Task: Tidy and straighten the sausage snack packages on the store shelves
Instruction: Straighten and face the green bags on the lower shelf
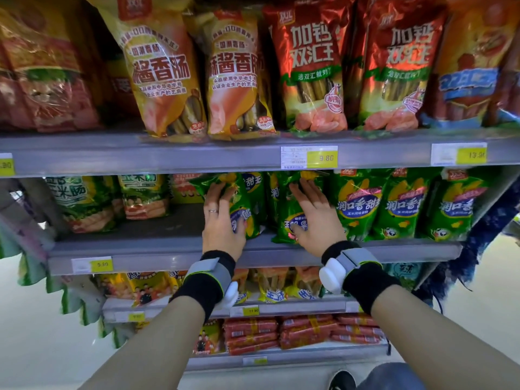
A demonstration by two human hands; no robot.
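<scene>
Two green corn-sausage packages stand on the second shelf (157, 249). My left hand (222, 223) lies flat on the left green package (247, 204), fingers up over its top, thumb on its blue label. My right hand (315, 218) presses on the neighbouring green package (287, 218) in the same way. Both packages lean slightly and stand apart from each other. Three more green packages (399, 206) stand upright in a row to the right.
Above, yellow sesame-sausage bags (236, 77) and red bags (312, 68) line the top shelf (197, 153). Other green packs (87, 204) sit at the left, with a bare gap of shelf beside my left hand. Lower shelves hold yellow bags and red sausage bundles (304, 330).
</scene>
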